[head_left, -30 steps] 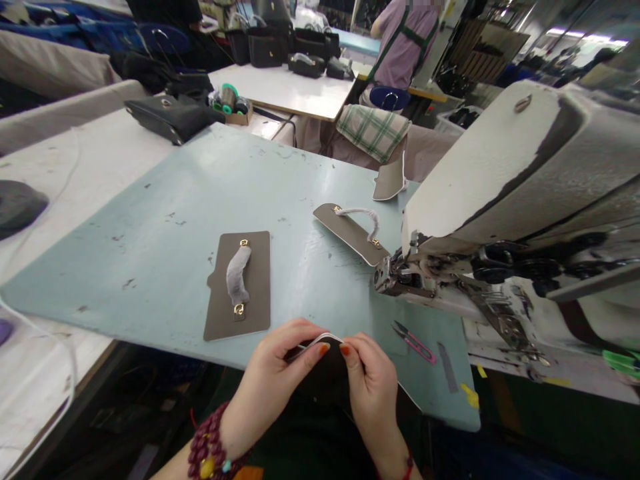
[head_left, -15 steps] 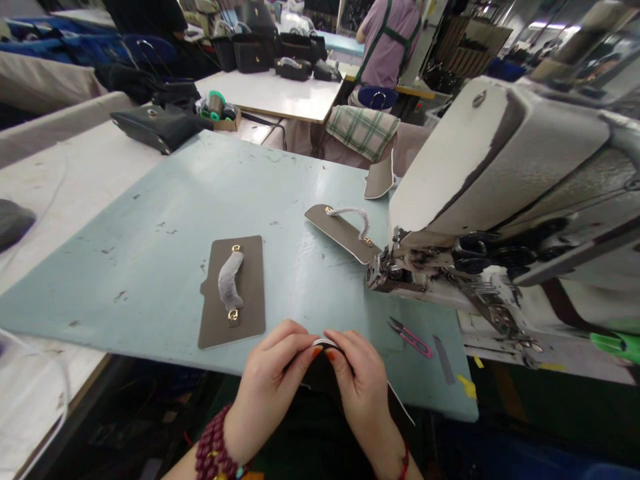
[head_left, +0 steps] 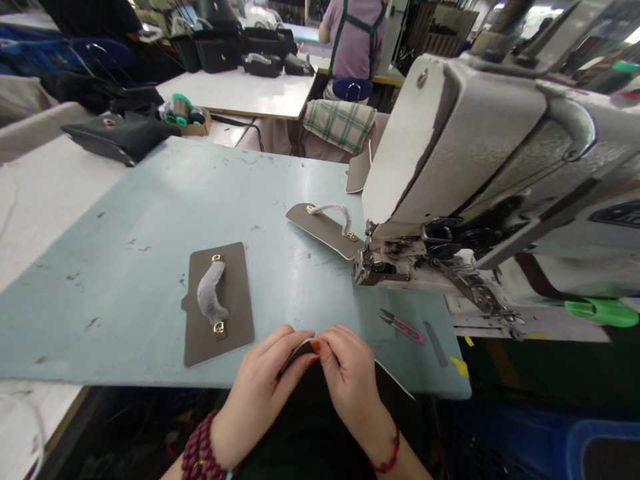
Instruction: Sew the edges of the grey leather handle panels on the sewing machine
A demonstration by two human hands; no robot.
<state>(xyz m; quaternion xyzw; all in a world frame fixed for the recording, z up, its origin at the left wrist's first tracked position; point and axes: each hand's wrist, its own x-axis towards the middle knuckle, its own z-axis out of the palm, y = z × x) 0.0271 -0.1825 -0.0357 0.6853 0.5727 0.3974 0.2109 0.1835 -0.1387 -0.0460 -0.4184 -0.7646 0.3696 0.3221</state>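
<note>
My left hand (head_left: 260, 383) and my right hand (head_left: 345, 373) meet at the near edge of the pale blue table (head_left: 165, 220). Both pinch the top edge of a dark leather piece with a white rim (head_left: 300, 349); most of it hangs below the table edge, hidden by my hands. One corner of the piece sticks out to the right of my right hand. A taupe leather panel with a wrapped handle and gold rings (head_left: 216, 303) lies flat just left of my left hand. A second taupe panel with a handle (head_left: 324, 227) lies by the sewing machine's needle area (head_left: 367, 267).
A large white sewing machine (head_left: 480, 153) fills the right side. Pink thread snips (head_left: 401, 326) lie right of my hands. A black bag (head_left: 113, 133) and thread spools (head_left: 183, 110) sit at the far left. A person in a purple top (head_left: 353, 33) works at the back table.
My view has shifted, so everything sits further left in the frame. My hands have closed in tighter on the edge of the leather piece, with fingertips nearly touching.
</note>
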